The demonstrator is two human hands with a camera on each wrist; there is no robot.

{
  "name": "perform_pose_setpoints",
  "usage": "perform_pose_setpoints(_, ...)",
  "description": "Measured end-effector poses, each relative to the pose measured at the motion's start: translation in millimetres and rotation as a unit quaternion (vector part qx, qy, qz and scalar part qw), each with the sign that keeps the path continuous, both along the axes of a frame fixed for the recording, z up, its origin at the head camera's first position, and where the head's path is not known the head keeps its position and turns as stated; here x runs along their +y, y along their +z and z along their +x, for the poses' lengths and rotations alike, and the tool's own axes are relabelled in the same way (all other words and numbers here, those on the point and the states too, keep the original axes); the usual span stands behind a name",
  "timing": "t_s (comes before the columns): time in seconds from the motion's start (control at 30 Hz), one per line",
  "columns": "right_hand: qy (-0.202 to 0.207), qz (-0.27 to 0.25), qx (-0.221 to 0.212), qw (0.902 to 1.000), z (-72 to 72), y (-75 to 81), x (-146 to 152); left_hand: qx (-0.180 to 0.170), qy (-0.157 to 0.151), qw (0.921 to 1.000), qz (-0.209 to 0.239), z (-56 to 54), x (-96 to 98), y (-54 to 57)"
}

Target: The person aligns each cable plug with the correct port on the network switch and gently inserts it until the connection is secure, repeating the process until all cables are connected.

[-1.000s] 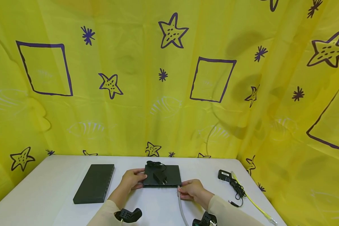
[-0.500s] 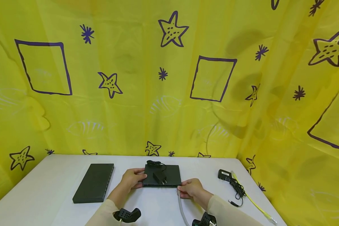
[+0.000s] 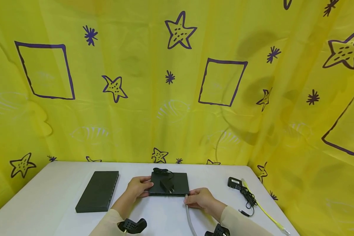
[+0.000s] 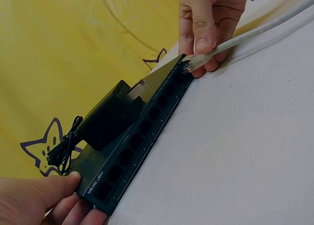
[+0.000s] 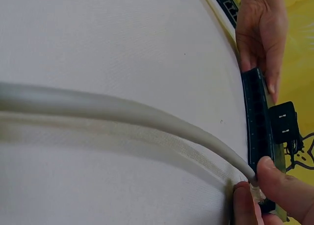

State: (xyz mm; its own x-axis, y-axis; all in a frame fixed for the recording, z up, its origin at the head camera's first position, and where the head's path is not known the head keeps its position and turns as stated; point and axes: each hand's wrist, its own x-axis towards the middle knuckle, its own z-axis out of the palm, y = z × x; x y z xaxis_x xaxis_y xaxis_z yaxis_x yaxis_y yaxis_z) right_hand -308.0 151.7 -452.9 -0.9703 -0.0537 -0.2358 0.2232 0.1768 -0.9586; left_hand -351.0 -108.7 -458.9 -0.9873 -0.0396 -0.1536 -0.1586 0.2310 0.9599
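Observation:
A black network switch [image 3: 180, 182] marked MERCURY lies on the white table, its row of ports facing the person. My left hand [image 3: 137, 187] grips its left end, thumb on top and fingers below. At the right end, my right hand [image 3: 202, 198] pinches the clear plug [image 4: 197, 62] of a grey network cable [image 3: 189, 217] between thumb and fingers. The plug sits at the mouth of the end port; how deep it is inside cannot be made out. A black power adapter [image 3: 166, 185] with its cord bundled rests on top of the switch.
To the left lies a larger black switch [image 3: 98, 191] with ports along its right side. On the right are another black power adapter [image 3: 234, 183] with a coiled cord and a yellow network cable [image 3: 267, 213]. A yellow curtain [image 3: 141, 131] hangs behind the table [image 3: 62, 183].
My right wrist has shifted slightly to the right, while its fingers stay at the plug. The left hand and the switch look the same.

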Motion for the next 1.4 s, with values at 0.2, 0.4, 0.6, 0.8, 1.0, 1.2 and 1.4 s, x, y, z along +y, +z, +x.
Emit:
perform_pose_setpoints(0.2,0.008,-0.011,0.025,0.9996,-0.6,-4.4,0.1,0.008,-0.013,0.9998,0.012,-2.0,-1.5,-3.4)
perform_pose_setpoints(0.4,0.018,0.002,0.038,0.9991,-0.6,-3.9,-0.1,-0.003,-0.007,0.9999,-0.008,-2.1,-0.9,-0.5)
perform_pose_setpoints(0.6,0.021,-0.001,0.05,0.9985,-2.0,-1.0,0.7,-0.01,-0.011,0.9996,-0.025,-4.4,0.5,4.0)
perform_pose_setpoints(0.8,0.023,0.003,0.038,0.999,-3.5,0.2,-0.4,-0.01,-0.008,0.9997,-0.02,-4.6,-2.1,1.4)
perform_pose_setpoints(1.0,0.013,0.001,0.026,0.9996,-2.1,0.0,0.2,-0.014,-0.011,0.9998,-0.012,-3.1,-2.7,2.5)
perform_pose_setpoints(1.2,0.014,-0.002,0.028,0.9995,-2.4,-1.2,1.0,-0.012,-0.007,0.9999,0.007,-2.9,-3.4,1.3)
perform_pose_setpoints(1.4,0.011,-0.002,0.023,0.9997,-2.7,-1.3,1.5,-0.016,-0.004,0.9997,0.02,-2.1,-3.6,-0.4)
